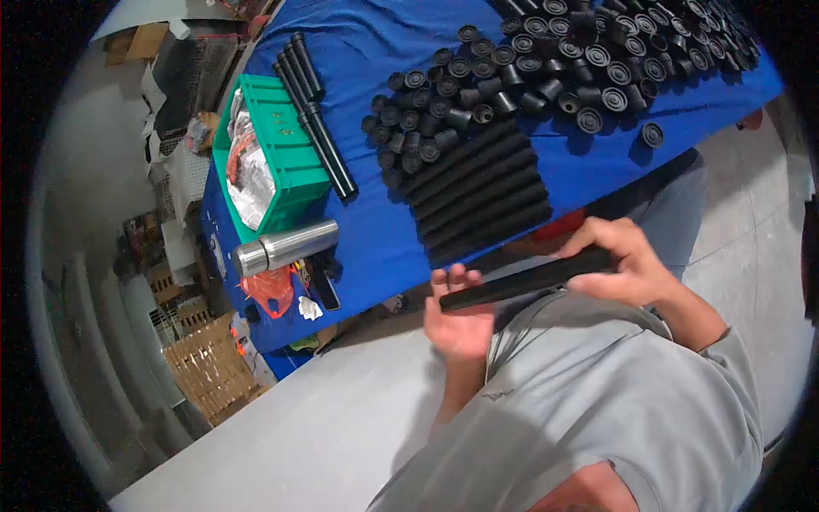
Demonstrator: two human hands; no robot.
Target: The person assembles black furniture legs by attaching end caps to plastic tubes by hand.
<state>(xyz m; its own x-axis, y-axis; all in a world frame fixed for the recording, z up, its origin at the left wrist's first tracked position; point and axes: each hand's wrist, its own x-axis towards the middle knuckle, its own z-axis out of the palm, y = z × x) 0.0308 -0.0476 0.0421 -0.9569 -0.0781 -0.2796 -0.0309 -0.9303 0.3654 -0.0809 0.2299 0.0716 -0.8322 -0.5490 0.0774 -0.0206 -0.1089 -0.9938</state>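
Beside a blue-covered bench (371,230), I am steadying a dark tube (522,284) above a gray shirt, the right hand (633,266) clamping around one end and the left hand (461,326) opening its palm beneath the other. Ridged black rods (486,192) are lying in a row nearby, with black caps (529,64) spreading beyond and a steel flask (294,246) resting near a green crate (294,141).

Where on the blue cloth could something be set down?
Bare cloth shows between the steel flask and the row of black tubes, and between the long black rods and the black caps. It looks crowded at the picture's upper right, under the caps, and around the green crate.
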